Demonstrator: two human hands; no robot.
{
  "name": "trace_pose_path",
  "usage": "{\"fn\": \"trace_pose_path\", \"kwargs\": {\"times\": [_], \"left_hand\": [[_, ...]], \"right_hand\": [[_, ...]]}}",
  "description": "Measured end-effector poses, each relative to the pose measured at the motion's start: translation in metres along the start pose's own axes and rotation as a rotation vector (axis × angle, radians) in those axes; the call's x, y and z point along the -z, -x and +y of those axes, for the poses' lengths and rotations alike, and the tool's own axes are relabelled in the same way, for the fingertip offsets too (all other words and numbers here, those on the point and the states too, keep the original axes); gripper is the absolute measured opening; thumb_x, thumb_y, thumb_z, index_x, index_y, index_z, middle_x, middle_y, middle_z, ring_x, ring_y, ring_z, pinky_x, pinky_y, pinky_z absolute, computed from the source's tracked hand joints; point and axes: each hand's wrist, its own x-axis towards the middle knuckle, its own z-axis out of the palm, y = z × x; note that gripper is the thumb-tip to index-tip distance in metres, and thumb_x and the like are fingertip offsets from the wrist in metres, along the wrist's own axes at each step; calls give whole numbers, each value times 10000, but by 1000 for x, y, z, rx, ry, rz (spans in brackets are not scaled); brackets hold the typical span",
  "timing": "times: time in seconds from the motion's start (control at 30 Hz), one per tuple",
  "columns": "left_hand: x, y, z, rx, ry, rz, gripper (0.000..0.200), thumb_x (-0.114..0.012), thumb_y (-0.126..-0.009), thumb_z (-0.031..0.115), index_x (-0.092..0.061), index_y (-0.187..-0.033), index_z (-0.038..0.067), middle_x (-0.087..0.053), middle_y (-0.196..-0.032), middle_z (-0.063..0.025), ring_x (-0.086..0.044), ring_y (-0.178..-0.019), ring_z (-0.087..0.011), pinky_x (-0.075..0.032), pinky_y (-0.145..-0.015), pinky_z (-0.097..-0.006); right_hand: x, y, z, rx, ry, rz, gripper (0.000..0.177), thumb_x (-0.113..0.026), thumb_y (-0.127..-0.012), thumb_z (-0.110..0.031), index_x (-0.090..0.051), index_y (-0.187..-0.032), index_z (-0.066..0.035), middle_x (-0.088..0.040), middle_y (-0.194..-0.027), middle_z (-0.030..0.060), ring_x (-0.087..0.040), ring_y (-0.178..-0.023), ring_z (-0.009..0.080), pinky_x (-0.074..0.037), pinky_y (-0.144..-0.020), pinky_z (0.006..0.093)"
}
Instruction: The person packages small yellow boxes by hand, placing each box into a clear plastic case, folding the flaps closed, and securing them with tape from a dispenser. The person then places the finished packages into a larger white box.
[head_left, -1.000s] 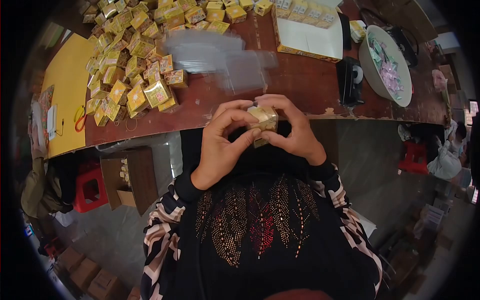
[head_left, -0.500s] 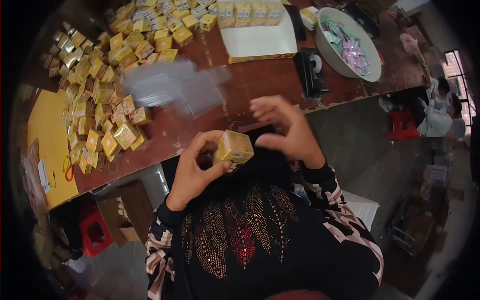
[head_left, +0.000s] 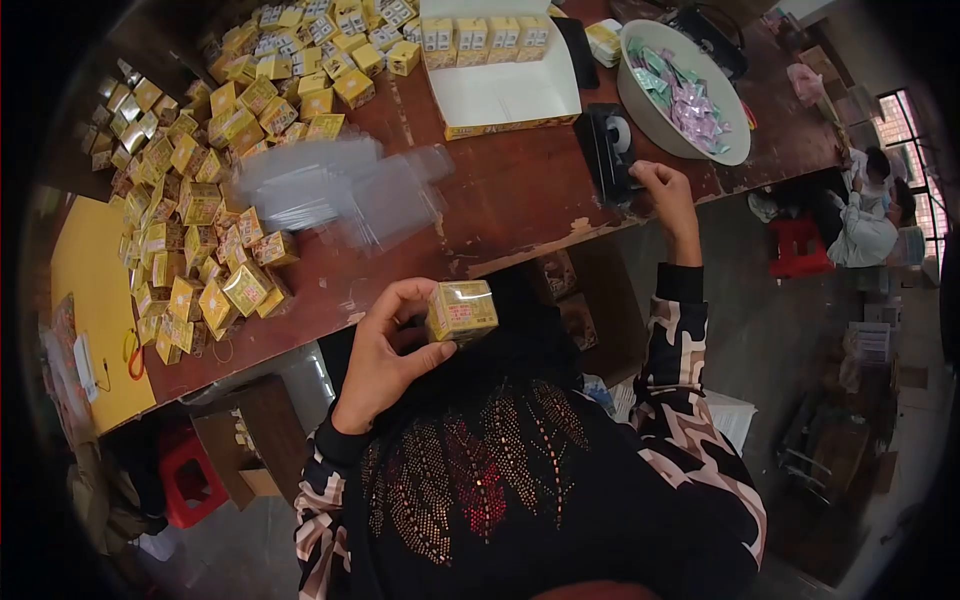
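While the gold box [head_left: 464,308] is held in the air beyond the near edge of the table [head_left: 500,205]: a fall toward the floor [head_left: 735,290] could be caused by any slackening, since no tabletop is seen beneath it.
Left hand [head_left: 383,355]: the box is grasped at one side between thumb and fingers; because its far side is unsupported, it could be tipped or twisted out by a sharp turn of the wrist.
Right hand [head_left: 667,195]: thumb and forefinger are set close together at the near end of the tape dispenser [head_left: 600,160]; whether any tape is pinched there cannot be told.
White roll [head_left: 619,135]: if a strip is caught, it could be creased or stuck to itself, as it would be managed by one hand only.
Tape dispenser's stance: it could be dragged or tilted by a hard pull, since it is placed near the edge and steadied by no other hand.
Clear plastic sheets [head_left: 385,200]: being loosely overlapped, they could be scattered if brushed.
Piled boxes [head_left: 190,210]: being heaped without order, some could be sent over the edge by a knock.
Bowl [head_left: 742,150]: sachets [head_left: 690,105] could be spilled if its rim were struck.
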Motion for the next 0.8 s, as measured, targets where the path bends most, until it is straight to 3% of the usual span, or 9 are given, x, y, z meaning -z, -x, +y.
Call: {"fn": "trace_pose_path", "kwargs": {"times": [0.1, 0.2, 0.27, 0.37, 0.5, 0.63, 0.7, 0.8], "left_hand": [[0, 1, 0, 7, 8, -14, 581, -760, -782, -51, -514, -1295, 64, -626, -1222, -45, -588, -1155, -150, -489, -975, -327], [0, 0, -1, -5, 21, -29, 586, -765, -781, -45, -513, -1298, 67, -627, -1222, -44, -589, -1155, -150, -490, -972, -328], [1, 1, -2, 3, 5, -23, 589, -768, -781, -41, -511, -1300, 69, -627, -1220, -42, -588, -1155, -149, -487, -972, -326], [1, 1, -1, 6, 22, -14, 597, -772, -778, -38, -508, -1302, 71, -626, -1218, -40, -587, -1154, -147, -483, -974, -323], [1, 2, -2, 0, 39, -17, 589, -772, -777, -42, -512, -1293, 76, -621, -1219, -37, -585, -1157, -148, -480, -978, -323], [-2, 2, -1, -1, 75, -7, 572, -767, -772, -63, -515, -1268, 70, -608, -1219, -36, -584, -1170, -157, -484, -983, -326], [-1, 0, -5, -16, 83, -7, 577, -764, -761, -83, -514, -1260, 64, -607, -1210, -38, -585, -1172, -161, -490, -991, -336], [-3, -2, 1, -57, 123, -25, 575, -758, -758, -96, -509, -1254, 53, -607, -1209, -48, -585, -1174, -167, -497, -996, -345]], "right_hand": [[5, -1, -1, -116, 10, -87, 260, -699, -916, -230, -721, -895, 28, -678, -1087, 75, -588, -798, 104, -487, -768, 289], [3, 3, -3, -111, -42, -63, 220, -699, -911, -187, -712, -862, 26, -676, -1132, 116, -620, -925, 139, -474, -829, 298], [-3, 7, 0, 143, -31, 20, 204, -700, -908, -166, -711, -870, 34, -652, -1207, 166, -604, -1103, 180, -446, -907, 309], [-7, 24, -18, 114, -218, 157, 194, -698, -906, -147, -713, -892, 46, -620, -1272, 207, -547, -1238, 209, -421, -959, 320], [-8, 44, -1, 86, -117, 160, 176, -694, -907, -129, -711, -911, 45, -601, -1309, 197, -585, -1154, 190, -426, -956, 318], [-15, 54, 33, 8, -171, 217, 157, -682, -911, -110, -686, -895, 46, -664, -1195, 145, -604, -1021, 153, -457, -911, 338], [-19, 46, 50, 178, -53, 245, 151, -681, -908, -99, -673, -865, 45, -692, -1096, 121, -616, -1042, 173, -474, -878, 355], [-26, 45, 48, 199, -124, 288, 141, -679, -905, -94, -664, -844, 32, -699, -1045, 120, -635, -1049, 205, -481, -875, 367]]}}
